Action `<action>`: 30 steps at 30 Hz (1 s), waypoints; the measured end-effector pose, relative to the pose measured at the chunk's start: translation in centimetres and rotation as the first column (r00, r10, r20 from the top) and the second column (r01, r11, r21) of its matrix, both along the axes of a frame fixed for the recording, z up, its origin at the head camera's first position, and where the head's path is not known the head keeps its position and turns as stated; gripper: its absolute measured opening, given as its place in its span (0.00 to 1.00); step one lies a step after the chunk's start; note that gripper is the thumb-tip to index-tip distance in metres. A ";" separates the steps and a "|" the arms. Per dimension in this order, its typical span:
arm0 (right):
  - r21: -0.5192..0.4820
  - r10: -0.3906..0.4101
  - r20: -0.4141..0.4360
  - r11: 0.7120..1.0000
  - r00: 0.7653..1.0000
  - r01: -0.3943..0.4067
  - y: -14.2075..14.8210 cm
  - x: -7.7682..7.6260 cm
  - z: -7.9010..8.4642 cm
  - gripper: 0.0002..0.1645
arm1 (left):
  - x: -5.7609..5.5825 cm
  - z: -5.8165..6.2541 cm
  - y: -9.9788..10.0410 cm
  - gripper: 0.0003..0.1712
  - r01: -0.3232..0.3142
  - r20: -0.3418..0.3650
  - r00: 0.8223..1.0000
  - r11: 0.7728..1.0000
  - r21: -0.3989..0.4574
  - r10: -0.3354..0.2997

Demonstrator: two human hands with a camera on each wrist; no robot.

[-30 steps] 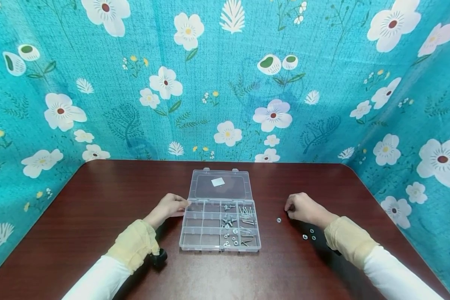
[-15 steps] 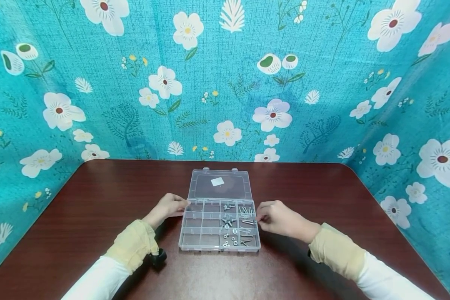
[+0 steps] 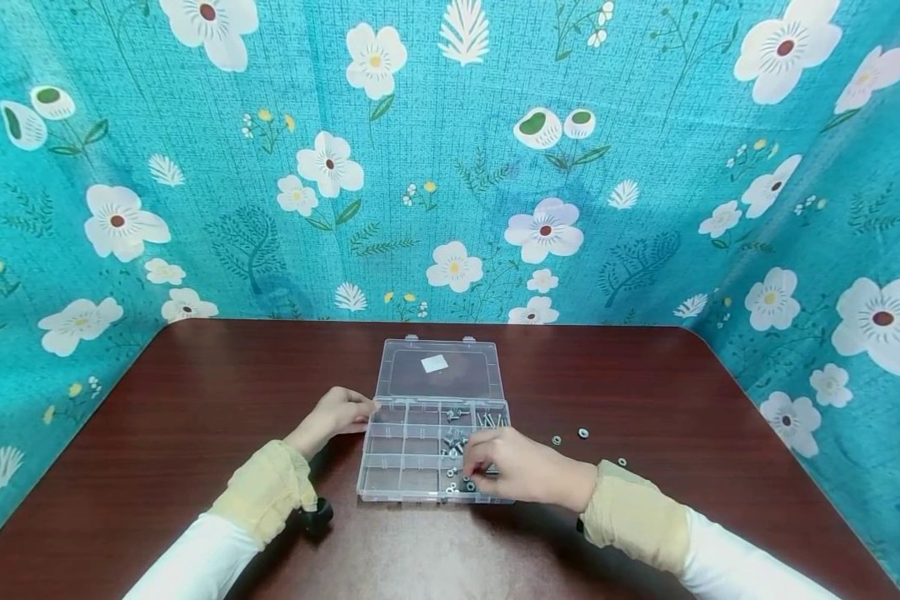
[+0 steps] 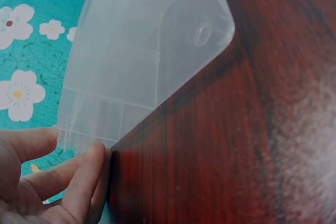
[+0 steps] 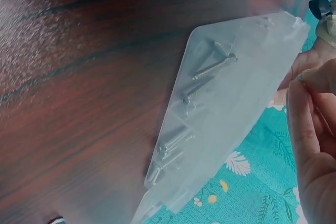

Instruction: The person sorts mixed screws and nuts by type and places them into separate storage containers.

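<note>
A clear plastic parts box (image 3: 382, 495) lies on the table with its lid (image 3: 450, 381) laid back. My left hand (image 3: 336, 412) holds its left edge between thumb and fingers; in the left wrist view the fingertips (image 4: 94, 153) meet the box's end. Over the front right compartments is my right hand (image 3: 521, 468), thumb and forefinger pinched together. The right wrist view shows a tiny pale glint of a small piece (image 5: 300, 77) between those tips, mostly hidden. Nuts and washers (image 3: 452, 472) lie below it, bolts (image 3: 456, 445) behind them, and screws (image 5: 214, 69) fill the right column, partly covered.
Right of the box, loose on the tabletop (image 3: 630, 375), are a nut (image 3: 557, 440), a washer (image 3: 583, 433) and another small ring (image 3: 622, 462). A flowered turquoise cloth (image 3: 420, 208) rises behind the table and along its sides.
My right hand has moved left from the loose nuts and washers on the table, past the box's right edge, to above the front compartments. The left hand and box have stayed put.
</note>
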State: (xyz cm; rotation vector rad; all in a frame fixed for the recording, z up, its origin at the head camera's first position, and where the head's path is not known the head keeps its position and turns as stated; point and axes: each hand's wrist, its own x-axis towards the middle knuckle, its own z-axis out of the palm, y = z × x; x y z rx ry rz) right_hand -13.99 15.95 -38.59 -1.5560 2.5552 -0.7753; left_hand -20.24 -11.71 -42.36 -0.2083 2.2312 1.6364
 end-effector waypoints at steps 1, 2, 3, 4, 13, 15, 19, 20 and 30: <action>0.017 0.000 -0.003 1.000 1.000 0.000 -0.1 0.0 0.0 0.06 | 0.0 0.0 0.0 0.19 -0.003 0.001 1.000 1.000 0.007 0.003; 0.035 -0.002 -0.010 0.999 1.000 0.002 -0.1 0.1 0.1 0.06 | 0.0 0.0 0.0 0.19 -0.004 0.000 1.000 1.000 0.010 0.004; 0.052 -0.005 -0.019 0.999 1.000 0.006 0.0 0.1 0.1 0.06 | 0.0 0.0 0.0 0.19 -0.004 0.001 1.000 1.000 0.011 0.004; 0.072 -0.010 -0.036 0.997 0.999 0.013 0.0 0.1 0.2 0.06 | 0.0 0.0 0.0 0.19 -0.003 0.001 1.000 1.000 0.013 0.003; 0.136 -0.049 -0.220 0.987 0.974 0.080 2.7 0.5 0.7 0.09 | 0.2 0.1 0.0 0.20 0.008 0.000 1.000 1.000 0.000 -0.008; 0.136 -0.063 -0.235 0.986 0.970 0.097 3.4 0.6 0.8 0.10 | 0.2 0.1 -0.1 0.20 0.012 0.000 1.000 1.000 0.003 -0.012; 0.154 -0.084 -0.261 0.980 0.962 0.127 4.9 0.4 0.9 0.11 | 0.2 0.1 -0.1 0.20 0.008 0.002 1.000 1.000 -0.007 -0.007; 0.156 -0.090 -0.264 0.978 0.960 0.135 5.3 0.4 0.9 0.11 | 0.2 0.1 -0.1 0.20 0.007 0.002 1.000 1.000 -0.011 -0.007; 0.170 -0.230 -0.239 0.946 0.943 0.274 8.5 -0.2 1.6 0.14 | 0.2 0.1 0.1 0.20 0.005 0.000 1.000 1.000 -0.006 -0.005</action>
